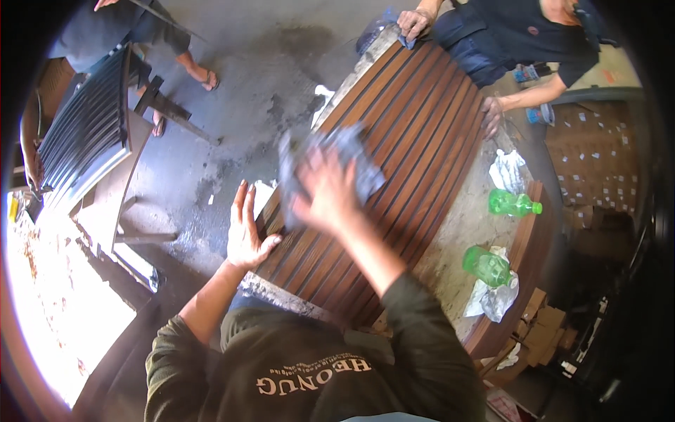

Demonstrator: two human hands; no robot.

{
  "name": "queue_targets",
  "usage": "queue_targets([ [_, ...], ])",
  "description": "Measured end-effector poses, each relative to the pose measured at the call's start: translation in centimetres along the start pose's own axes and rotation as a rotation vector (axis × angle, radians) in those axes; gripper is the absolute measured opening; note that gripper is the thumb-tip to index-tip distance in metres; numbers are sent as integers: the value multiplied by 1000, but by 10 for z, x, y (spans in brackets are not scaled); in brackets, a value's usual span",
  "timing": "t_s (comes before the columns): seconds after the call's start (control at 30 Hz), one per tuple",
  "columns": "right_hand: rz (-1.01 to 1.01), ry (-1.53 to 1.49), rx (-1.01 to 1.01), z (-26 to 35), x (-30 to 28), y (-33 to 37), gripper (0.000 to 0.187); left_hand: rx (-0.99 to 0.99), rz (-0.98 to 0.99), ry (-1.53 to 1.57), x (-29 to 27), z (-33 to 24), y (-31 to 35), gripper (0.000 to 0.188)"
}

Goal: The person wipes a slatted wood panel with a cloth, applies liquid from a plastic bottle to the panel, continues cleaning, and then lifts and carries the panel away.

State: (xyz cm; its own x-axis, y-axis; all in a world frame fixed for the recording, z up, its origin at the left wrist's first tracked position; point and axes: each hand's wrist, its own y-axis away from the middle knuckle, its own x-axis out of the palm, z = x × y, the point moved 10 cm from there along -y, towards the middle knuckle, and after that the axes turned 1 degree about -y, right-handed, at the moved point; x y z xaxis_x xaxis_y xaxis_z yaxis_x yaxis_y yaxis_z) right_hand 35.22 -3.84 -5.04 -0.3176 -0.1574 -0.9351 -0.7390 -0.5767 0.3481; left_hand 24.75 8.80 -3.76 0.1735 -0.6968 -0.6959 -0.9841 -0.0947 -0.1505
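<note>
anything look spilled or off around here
The grey floor has dark, irregular patches left of the slatted panel; they look odd against the paler surface, though whether wet or stained I cannot tell.

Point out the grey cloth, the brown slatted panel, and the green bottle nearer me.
Grey cloth (364, 160), head view: right part.
Brown slatted panel (416, 151), head view: middle slats.
Nearer green bottle (486, 266), head view: its body.

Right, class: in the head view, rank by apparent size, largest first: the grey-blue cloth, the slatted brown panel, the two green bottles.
1. Slatted brown panel
2. Grey-blue cloth
3. Upper green bottle and lower green bottle: too alike to rank.
</note>
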Motion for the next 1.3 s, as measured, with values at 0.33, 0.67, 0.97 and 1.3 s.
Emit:
queue_targets([
  [0.33, -273, 9, -35, 18, -15, -44, 44, 41, -93, 16, -3, 3, 1, 107],
  [0.67, -148, -102, -593, 173, 26, 67, 47, -471, -695, 585, -106, 122, 108, 56],
  [0.97, -308, -190, -346, 181, 19, 23, 29, -790, -538, 518, -77, 160, 221, 47],
  [1.3, -257, -333, -178, 146, 30, 96, 41, -827, -607, 630, -61, 189, 264, 39],
])
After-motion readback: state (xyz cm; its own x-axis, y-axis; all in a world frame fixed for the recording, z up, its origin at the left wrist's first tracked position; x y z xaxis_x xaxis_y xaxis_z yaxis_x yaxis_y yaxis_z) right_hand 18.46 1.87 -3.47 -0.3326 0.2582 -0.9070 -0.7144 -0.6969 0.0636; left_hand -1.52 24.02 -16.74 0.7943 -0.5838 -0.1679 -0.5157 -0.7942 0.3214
